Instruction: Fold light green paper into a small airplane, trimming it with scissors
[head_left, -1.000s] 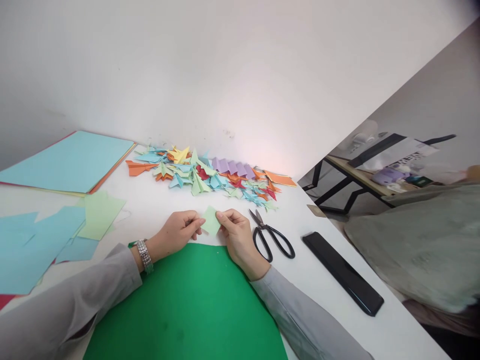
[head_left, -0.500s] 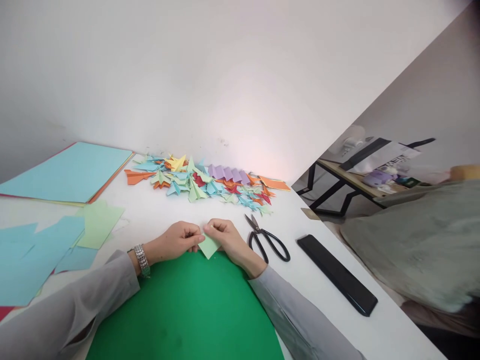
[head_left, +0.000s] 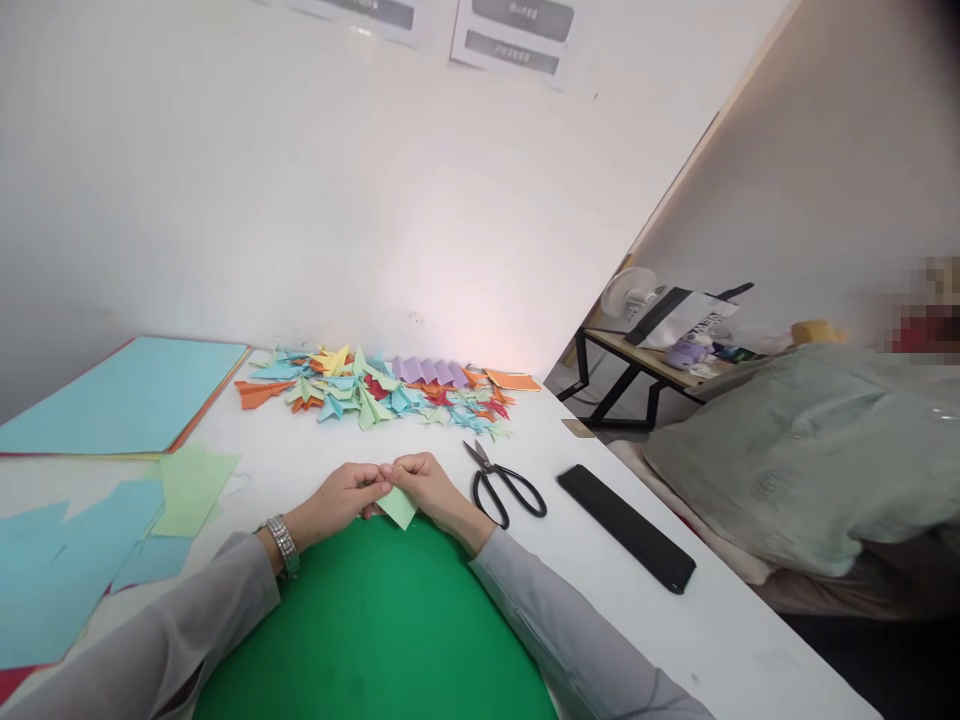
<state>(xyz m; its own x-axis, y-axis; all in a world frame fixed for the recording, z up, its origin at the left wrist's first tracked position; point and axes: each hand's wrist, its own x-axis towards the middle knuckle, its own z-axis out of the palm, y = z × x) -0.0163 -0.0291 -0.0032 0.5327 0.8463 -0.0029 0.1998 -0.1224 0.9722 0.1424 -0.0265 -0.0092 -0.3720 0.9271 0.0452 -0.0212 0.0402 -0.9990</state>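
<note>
A small light green paper is pinched between my two hands above the top edge of a green board. My left hand, with a metal watch on its wrist, closes its fingers on the paper's left side. On the right side, my right hand pinches the same piece, its fingertips touching those of the left. Black-handled scissors lie with spread blades just right of my right hand. Behind the hands, folded coloured papers form a long pile.
Large blue sheets are stacked at the back left, with loose blue and light green pieces nearer. A long black case lies on the right of the white table. Beyond it, a person in a grey-green top is beside another table.
The view has tilted upward and turned right, showing posters on the wall. My hands have drawn closer together at the paper's top, and their fingertips now touch.
</note>
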